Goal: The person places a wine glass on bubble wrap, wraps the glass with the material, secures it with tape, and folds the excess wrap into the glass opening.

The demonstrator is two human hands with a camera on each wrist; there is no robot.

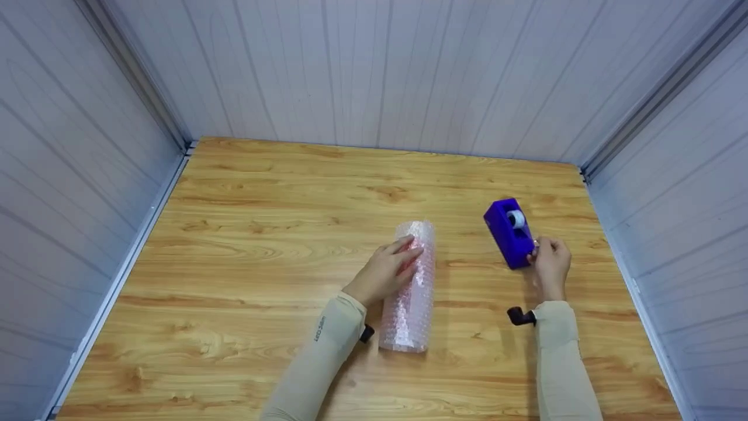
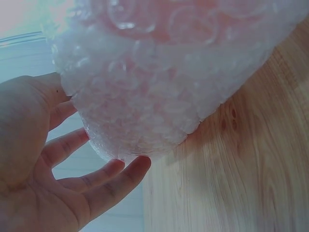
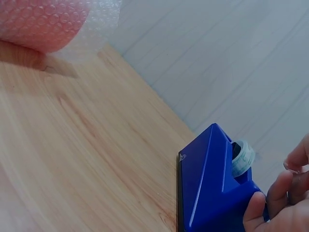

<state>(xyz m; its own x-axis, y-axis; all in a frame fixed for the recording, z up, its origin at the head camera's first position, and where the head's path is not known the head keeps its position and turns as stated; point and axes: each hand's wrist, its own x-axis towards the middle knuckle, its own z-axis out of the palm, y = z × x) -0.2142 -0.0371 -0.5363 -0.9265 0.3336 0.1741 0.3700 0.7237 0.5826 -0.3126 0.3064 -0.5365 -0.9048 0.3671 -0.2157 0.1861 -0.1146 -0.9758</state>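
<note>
A long roll of bubble wrap around something pink lies lengthwise on the table. My left hand rests on its upper part with fingers spread. Seen from the left wrist, the nearly straight fingers touch the bubble wrap. A blue tape dispenser stands to the right, holding a roll of clear tape. Beside its front end, my right hand pinches the end of the tape between thumb and fingertips. Only part of the right hand shows in the right wrist view.
The wooden table has pale panel walls at the left, back and right. A gap of bare wood separates the bubble wrap from the dispenser. Small black wrist devices stick out from the sleeves.
</note>
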